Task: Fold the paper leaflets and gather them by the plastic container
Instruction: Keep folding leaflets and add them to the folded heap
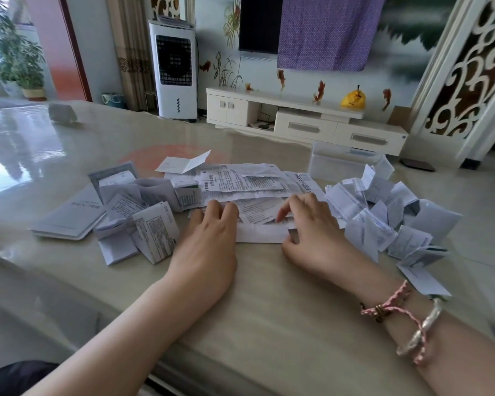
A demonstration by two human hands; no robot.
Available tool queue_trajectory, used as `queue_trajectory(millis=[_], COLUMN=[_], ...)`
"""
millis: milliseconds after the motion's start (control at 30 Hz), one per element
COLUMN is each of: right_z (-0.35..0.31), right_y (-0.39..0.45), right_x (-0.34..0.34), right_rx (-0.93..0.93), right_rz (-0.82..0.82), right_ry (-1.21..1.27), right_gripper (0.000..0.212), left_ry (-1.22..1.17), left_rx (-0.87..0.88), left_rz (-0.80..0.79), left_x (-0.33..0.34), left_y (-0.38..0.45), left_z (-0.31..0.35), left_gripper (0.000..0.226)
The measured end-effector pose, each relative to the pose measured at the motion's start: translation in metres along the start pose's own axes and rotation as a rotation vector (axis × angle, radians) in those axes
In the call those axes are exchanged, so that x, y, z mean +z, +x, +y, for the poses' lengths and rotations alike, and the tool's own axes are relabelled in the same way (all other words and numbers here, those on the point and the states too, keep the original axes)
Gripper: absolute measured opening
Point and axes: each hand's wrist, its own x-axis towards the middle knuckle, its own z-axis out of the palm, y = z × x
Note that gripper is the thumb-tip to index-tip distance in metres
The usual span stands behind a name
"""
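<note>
Your left hand (212,232) lies flat, fingers straight, on a white leaflet (262,231) on the worktop (269,310); your right hand (312,224) pinches its edge. Behind lies a heap of unfolded leaflets (240,181) — folded ones (383,218) are piled at right, near the plastic container (337,164), whose contents you cannot make out.

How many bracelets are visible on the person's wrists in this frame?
2, both on the right wrist: a pink braided cord bracelet nearer the right hand, and a pale beaded bracelet just behind it. The left wrist is bare; undersides are hidden.
</note>
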Motion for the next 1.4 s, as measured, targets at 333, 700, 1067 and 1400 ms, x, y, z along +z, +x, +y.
queue_trajectory(millis=[333, 700, 1067, 1400], right_z=[0.004, -0.002, -0.01, -0.019], right_y=[-0.001, -0.003, 0.004, -0.007], right_x=[-0.013, -0.018, 0.009, 0.006], right_rx=[-0.232, -0.22, -0.131, -0.057], right_rz=[-0.1, -0.1, -0.086, -0.109], right_ry=[0.048, 0.36, 0.019, 0.006], right_gripper=[0.023, 0.009, 0.029, 0.041], left_ry=[-0.076, -0.258, -0.51, -0.304], left_rx=[0.029, 0.124, 0.039, 0.095], left_rz=[0.001, 0.025, 0.028, 0.044], left_x=[-0.003, 0.003, -0.001, 0.003], left_y=[0.001, 0.007, 0.007, 0.003], left_z=[-0.005, -0.007, -0.011, -0.011], left_gripper=[0.039, 0.015, 0.033, 0.019])
